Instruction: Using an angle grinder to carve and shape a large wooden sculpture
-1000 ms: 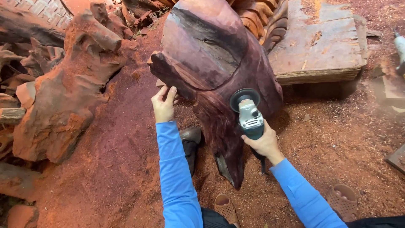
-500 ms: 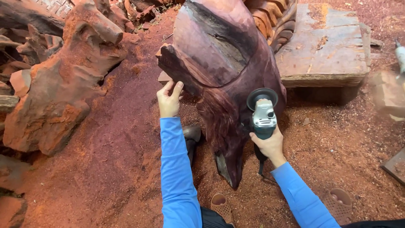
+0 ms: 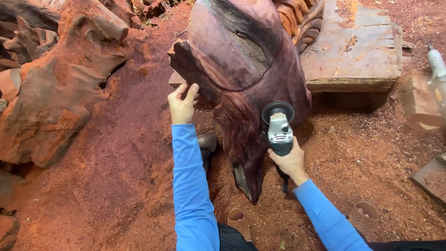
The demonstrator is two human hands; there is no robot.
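Observation:
A large dark reddish-purple wood carving [image 3: 241,60] stands upright on sawdust-covered ground. My left hand [image 3: 181,103] rests against its left lower edge, fingers curled on the wood. My right hand [image 3: 290,160] grips the body of a grey angle grinder [image 3: 278,130], whose black disc guard sits against the carving's right lower side. Both arms wear blue sleeves.
Rough reddish wood chunks [image 3: 60,83] lie to the left. A flat weathered wooden slab [image 3: 357,51] sits behind on the right. Red sawdust [image 3: 121,186] covers the ground. Brown sandals [image 3: 364,216] are near my feet. A pale tool [image 3: 436,65] lies at the right edge.
The view has shifted closer to the carving. My right hand has moved the grinder a little rightward along the carving's lower side. My left hand stays on the left edge.

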